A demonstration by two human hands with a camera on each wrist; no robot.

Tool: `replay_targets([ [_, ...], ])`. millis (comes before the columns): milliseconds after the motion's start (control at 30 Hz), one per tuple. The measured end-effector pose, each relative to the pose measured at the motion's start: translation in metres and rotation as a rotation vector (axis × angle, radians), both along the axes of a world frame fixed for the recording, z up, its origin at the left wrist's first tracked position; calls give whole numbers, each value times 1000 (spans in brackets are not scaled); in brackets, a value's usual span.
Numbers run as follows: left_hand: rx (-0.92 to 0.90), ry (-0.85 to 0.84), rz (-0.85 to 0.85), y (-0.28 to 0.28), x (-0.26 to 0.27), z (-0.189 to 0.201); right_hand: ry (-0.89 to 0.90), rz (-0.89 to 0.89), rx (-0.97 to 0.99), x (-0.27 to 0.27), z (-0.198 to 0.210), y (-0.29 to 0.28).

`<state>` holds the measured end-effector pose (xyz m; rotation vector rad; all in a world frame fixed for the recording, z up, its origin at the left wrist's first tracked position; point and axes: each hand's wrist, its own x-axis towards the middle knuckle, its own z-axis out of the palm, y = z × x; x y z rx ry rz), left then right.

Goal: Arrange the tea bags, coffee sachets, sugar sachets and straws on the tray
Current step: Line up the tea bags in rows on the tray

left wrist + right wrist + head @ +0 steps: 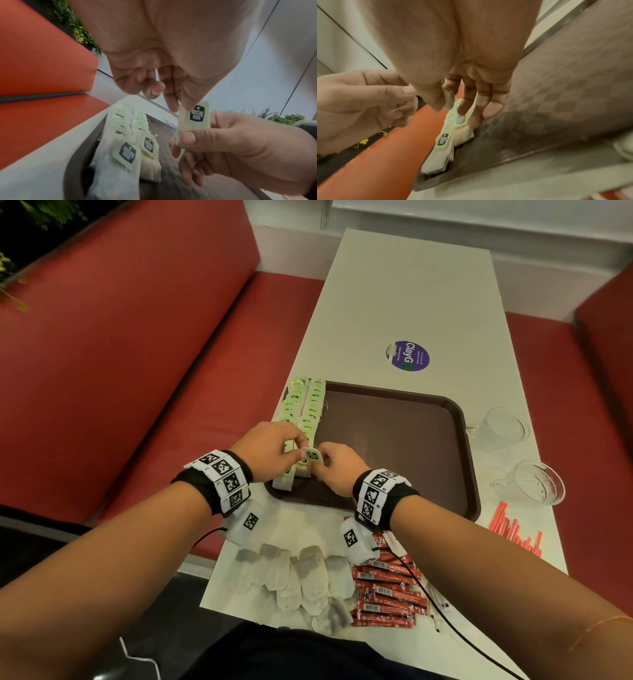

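Red booth benches flank a white table where both hands, left hand (270, 448) and right hand (337, 467), pinch one tea bag's green tag (197, 117) above the brown tray (428, 419), near its tea-bag rows (306, 412); feather-light, limp paper, best held by the tag.

The white table (404, 302) carries a brown tray (411, 419). Near the tray lie tea bags (294, 577), red sachets (387, 594), straws (513, 529) and two glasses (527, 481).

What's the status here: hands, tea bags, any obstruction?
Both hands, left hand and right hand, pinch one tea bag tag. Two tea bag rows line tray. Nothing obstructing.
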<state>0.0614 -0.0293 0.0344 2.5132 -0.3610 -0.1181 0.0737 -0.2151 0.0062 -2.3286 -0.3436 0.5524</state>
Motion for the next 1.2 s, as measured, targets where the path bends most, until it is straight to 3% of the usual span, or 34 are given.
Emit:
replay_targets([
  [133, 112, 192, 95, 3, 1, -4, 36, -2, -27, 2, -6, -3],
  [233, 243, 348, 80, -1, 4, -6, 81, 38, -197, 6, -14, -4],
  [333, 336, 418, 50, -9, 9, -10, 119, 37, -242, 9, -15, -3],
  [500, 421, 327, 132, -16, 20, -19, 117, 73, -263, 11, -13, 2],
  [633, 379, 199, 137, -15, 19, -28, 122, 83, -262, 13, -14, 3],
  [933, 502, 236, -56, -21, 8, -38, 122, 153, -271, 9, -12, 4],
  [1200, 390, 130, -240, -20, -33, 1, 36, 183, -251, -23, 10, -20],
])
